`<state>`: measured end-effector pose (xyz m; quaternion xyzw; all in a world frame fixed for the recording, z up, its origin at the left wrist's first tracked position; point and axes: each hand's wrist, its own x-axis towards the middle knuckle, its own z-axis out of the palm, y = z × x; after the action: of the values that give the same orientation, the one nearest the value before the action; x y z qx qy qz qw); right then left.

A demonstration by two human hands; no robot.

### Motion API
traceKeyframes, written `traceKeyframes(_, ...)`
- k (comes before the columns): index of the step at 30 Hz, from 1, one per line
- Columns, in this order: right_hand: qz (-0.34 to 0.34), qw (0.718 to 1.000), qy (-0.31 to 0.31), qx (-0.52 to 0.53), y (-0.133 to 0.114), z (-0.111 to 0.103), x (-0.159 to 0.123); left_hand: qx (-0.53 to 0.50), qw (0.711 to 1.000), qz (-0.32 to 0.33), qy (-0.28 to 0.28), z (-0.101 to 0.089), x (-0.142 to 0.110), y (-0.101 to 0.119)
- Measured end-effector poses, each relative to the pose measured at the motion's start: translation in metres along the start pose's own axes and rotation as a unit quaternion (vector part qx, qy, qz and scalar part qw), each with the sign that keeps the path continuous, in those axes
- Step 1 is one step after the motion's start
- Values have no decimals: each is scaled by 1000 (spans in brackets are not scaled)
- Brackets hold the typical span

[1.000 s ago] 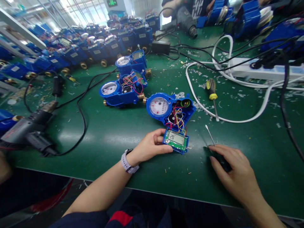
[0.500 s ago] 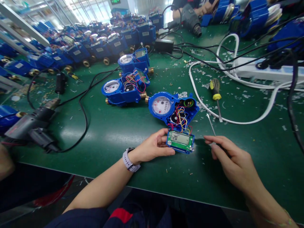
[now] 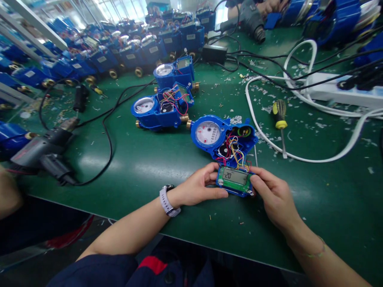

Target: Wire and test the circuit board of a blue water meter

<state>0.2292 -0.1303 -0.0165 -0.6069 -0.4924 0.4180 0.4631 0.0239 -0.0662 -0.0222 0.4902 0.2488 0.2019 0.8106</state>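
An opened blue water meter (image 3: 208, 133) lies on the green table, with its dial facing up and coloured wires (image 3: 235, 151) coming out of its housing. These wires lead to a display board (image 3: 235, 177) in a blue frame, whose screen is lit. My left hand (image 3: 206, 183) grips this board by its left side, thumb in front and fingers behind. At the right edge, the thumb and forefinger of my right hand (image 3: 271, 191) pinch the board. A thin pale rod (image 3: 255, 155) sticks up behind the right fingers; its lower end is hidden by the hand.
Two more blue meters (image 3: 160, 107) stand just beyond, with rows of others (image 3: 152, 50) behind. A yellow-black screwdriver (image 3: 280, 119) lies inside a white cable loop (image 3: 326, 159). Left is a heat gun (image 3: 44, 153). A co-worker's hand (image 3: 271, 7) is at the back, near another heat gun (image 3: 251, 24).
My right hand has moved left to the display board and closed on its right edge, the thin rod moving along with it. My left hand keeps its hold. The view has shifted slightly.
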Motion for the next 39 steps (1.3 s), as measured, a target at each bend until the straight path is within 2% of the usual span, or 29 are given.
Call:
traceKeyframes(8, 39, 997, 0, 72, 8, 2, 1, 14, 1000, 10, -6, 1, 1, 2)
traceKeyframes(16, 92, 988, -21, 126, 7, 3, 1, 6, 1000, 12, -16, 1, 2, 4)
traceKeyframes(24, 178, 957, -17, 231, -4, 4, 3, -18, 999, 8, -47, 0, 0, 1)
traceKeyframes(39, 201, 943, -25, 264, -7, 3, 4, -33, 998, 14, -59, -1, 0, 0)
